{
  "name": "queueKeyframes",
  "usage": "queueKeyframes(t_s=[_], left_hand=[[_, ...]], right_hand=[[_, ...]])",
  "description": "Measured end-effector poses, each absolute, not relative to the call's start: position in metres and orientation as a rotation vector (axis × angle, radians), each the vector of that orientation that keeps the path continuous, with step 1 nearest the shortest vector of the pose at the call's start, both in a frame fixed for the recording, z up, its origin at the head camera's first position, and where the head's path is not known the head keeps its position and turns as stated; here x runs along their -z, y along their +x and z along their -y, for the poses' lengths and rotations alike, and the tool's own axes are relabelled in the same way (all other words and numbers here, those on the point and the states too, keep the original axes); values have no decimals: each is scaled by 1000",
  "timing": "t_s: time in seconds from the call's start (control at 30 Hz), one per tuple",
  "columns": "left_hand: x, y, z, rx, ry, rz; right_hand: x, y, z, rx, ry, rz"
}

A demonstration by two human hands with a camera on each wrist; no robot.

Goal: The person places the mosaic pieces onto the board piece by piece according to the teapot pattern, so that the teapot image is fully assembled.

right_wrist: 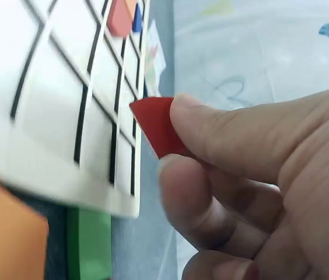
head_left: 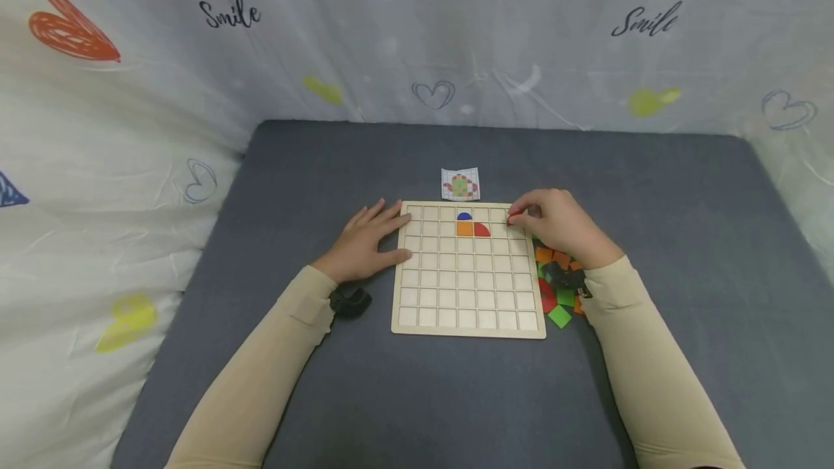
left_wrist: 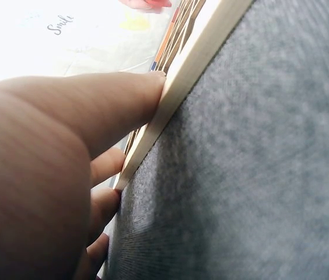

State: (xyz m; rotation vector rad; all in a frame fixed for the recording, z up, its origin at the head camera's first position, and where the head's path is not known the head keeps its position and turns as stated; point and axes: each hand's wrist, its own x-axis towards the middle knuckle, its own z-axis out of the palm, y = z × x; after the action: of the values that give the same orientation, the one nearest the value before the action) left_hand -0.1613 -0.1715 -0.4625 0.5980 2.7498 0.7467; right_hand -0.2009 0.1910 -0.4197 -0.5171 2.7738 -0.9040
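Observation:
A wooden grid board [head_left: 469, 333] lies on the grey table. In its upper cells sit a blue half-round piece [head_left: 465, 216], an orange square [head_left: 465, 229] and a red quarter-round piece [head_left: 481, 229]. Spread over the board's left edge, my left hand [head_left: 365, 243] touches it with thumb and fingertips, fingers fairly straight. Thumb and index finger of my right hand [head_left: 562, 224] pinch a red piece [right_wrist: 156, 123] above the board's upper right corner. The right wrist view shows that piece with a pointed corner; its full outline is hidden by the fingers.
A small card [head_left: 460, 184] with a coloured grid picture lies just beyond the board. Loose pieces, among them a green square [head_left: 559, 316] and an orange one [head_left: 544, 255], are heaped along the board's right side, partly under my right wrist. A printed curtain [head_left: 417, 35] hangs behind the table.

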Motion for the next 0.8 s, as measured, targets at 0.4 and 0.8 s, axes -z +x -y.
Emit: queueKeyframes(t_s=[0.4,0.8], left_hand=[[463,-162,178,-728,585,-2758],[462,-163,176,-756,620,-2729]], right_hand=[[419,-196,-162,1054,-540,-2716],[421,-201,-131,1033,-698,-2664]])
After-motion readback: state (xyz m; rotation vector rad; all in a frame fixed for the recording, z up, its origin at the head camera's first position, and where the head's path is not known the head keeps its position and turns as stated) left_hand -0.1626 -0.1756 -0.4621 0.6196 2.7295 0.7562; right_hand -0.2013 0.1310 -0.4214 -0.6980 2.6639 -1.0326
